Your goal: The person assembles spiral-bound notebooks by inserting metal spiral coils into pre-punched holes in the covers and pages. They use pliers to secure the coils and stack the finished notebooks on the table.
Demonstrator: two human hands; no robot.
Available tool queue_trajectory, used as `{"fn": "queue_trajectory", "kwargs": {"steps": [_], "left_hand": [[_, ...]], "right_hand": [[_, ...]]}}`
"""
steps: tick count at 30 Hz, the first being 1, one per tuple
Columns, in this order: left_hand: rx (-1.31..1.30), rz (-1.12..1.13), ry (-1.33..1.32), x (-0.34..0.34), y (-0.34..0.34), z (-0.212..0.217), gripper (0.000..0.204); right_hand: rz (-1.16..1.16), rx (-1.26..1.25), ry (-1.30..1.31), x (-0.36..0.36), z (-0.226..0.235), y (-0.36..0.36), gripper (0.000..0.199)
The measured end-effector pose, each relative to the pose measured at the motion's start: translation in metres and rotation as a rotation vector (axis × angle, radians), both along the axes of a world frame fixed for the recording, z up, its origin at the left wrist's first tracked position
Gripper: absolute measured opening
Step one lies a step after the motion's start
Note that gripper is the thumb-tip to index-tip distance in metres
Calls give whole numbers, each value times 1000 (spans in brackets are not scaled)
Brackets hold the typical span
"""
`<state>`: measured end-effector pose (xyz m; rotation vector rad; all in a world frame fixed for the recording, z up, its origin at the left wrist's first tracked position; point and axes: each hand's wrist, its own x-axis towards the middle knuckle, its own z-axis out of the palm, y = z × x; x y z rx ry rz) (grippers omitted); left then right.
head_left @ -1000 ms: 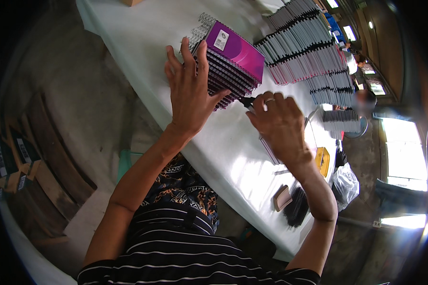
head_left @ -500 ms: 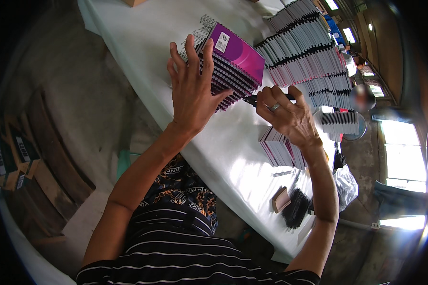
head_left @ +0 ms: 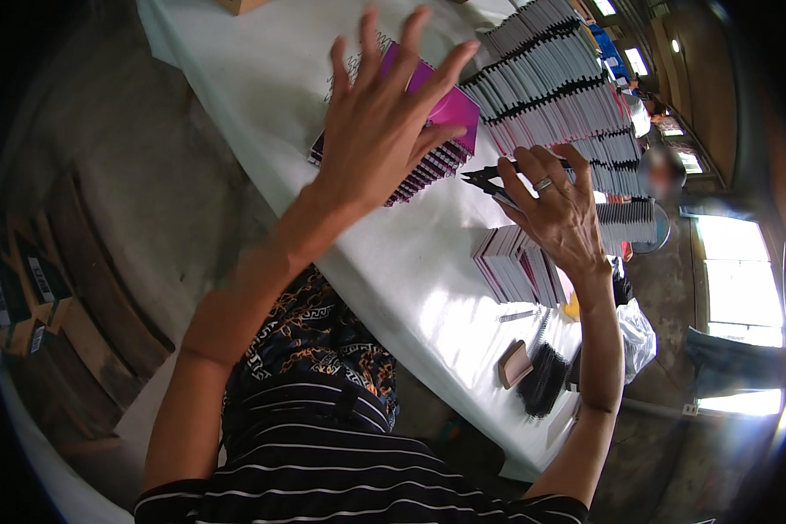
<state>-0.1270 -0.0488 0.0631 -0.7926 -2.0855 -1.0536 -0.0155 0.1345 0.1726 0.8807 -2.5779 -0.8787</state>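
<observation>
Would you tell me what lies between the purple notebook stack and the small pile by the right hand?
Only bare white table; the head view shows the right hand's pliers hanging above it.

White table (head_left: 262, 105), notebook stacks (head_left: 550, 87), brush (head_left: 543, 381)

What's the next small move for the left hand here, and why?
Probably lower the left hand back onto the purple spiral notebook stack. It is lifted with fingers spread above the stack, gripping nothing, while the right hand holds black pliers pointed toward the stack's coil edge, so the stack looks unsteadied.
</observation>
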Motion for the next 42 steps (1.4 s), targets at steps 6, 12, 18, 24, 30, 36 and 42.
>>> {"fn": "queue_trajectory", "kwargs": {"steps": [6, 12, 18, 24, 30, 36, 42], "left_hand": [[-494, -117, 102, -37, 18, 13, 44], [-512, -235, -98, -41, 25, 0, 36], [-534, -261, -112, -41, 24, 1, 34], [-526, -231, -86, -43, 22, 0, 34], [-504, -206, -62, -42, 26, -4, 34], [-519, -242, -73, -43, 27, -2, 34], [-552, -209, -130, -41, 22, 2, 33]], "right_hand": [[142, 147, 10, -16, -6, 5, 29], [192, 216, -6, -20, -4, 7, 24], [21, 181, -80, -13, -9, -1, 13], [-203, 81, -89, -3, -7, -29, 24], [69, 106, 32, -12, 4, -9, 30], [95, 286, 71, -5, -4, -11, 22], [-303, 217, -91, 6, -16, -41, 25]]}}
